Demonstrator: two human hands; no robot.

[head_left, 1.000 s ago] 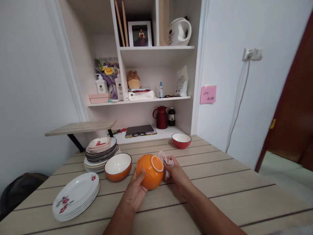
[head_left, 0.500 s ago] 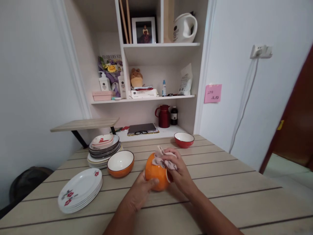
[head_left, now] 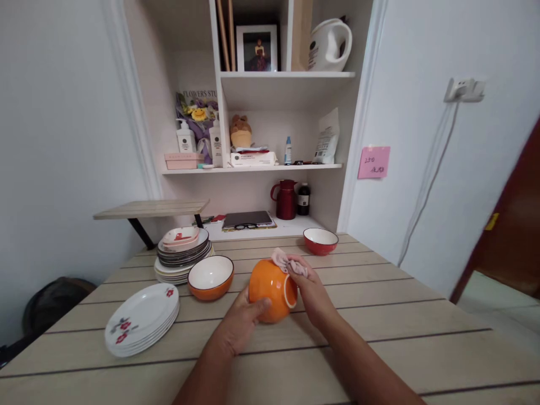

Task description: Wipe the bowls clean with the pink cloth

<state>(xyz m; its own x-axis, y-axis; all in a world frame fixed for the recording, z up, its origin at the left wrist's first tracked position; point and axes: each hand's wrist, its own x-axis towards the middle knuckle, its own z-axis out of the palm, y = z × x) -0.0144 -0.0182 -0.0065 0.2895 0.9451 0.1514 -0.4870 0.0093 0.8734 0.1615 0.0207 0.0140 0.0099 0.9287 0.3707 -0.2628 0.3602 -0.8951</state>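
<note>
Wooden table (head_left: 426,363) across lower frame, white shelves (head_left: 287,75) up top; I see an orange bowl (head_left: 266,286) tipped sideways, lower centre, left hand (head_left: 241,319) gripping its side; right hand (head_left: 311,289) bunches a cloth (head_left: 279,259) against it, fingers curled; white plates (head_left: 145,312) stacked lower left.

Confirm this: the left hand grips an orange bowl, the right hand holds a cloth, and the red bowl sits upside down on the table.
Wrong on one point: the head view shows the red bowl upright, white inside visible. The left hand does grip an orange bowl; the right hand holds a cloth.
</note>
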